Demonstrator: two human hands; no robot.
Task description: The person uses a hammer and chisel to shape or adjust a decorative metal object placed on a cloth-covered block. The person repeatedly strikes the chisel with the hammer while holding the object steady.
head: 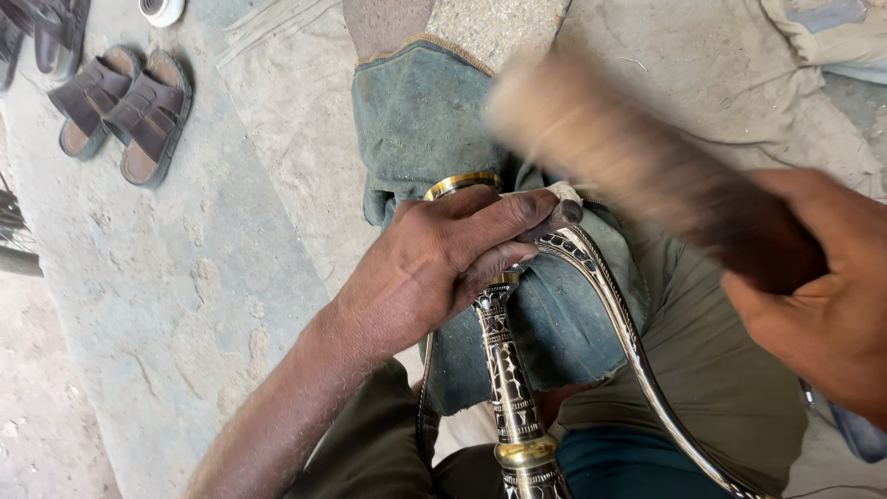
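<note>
Both my hands grip: left hand (434, 263) clamps the engraved metal stem (510, 379) against the blue cloth (416, 120) on my knee, right hand (818, 296) holds a wooden mallet (637, 162) (motion-blurred).

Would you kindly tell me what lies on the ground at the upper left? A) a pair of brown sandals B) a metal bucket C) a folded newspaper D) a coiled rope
A: a pair of brown strapped sandals lies on the concrete floor, to the left of the left hand.
</note>
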